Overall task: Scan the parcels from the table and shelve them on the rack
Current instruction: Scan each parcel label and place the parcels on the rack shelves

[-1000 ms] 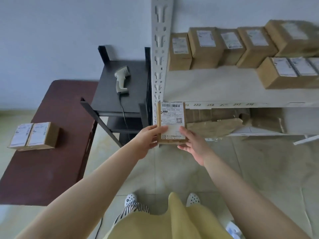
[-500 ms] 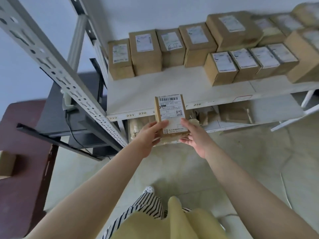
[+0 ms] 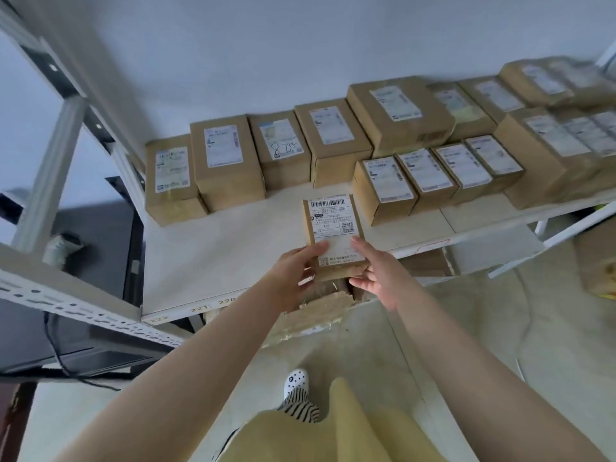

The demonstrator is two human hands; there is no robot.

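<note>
Both hands, the left hand (image 3: 290, 271) and right hand (image 3: 376, 275), grip the parcel (image 3: 333, 235) by its near end, label up, holding it over the shelf (image 3: 213, 248)'s bare near-left patch, likely for placing there.

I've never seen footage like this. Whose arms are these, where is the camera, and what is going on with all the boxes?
No machine here: a person wears a wide-angle camera on the head, looking down at their own arms, which bends the view. The left hand and right hand hold a small brown parcel, label up, over the front of a white rack shelf. Rows of labelled cardboard boxes already sit along the back of the shelf. Numbered tags run along its front edge. Below you see the person's yellow garment and a white shoe.
</note>
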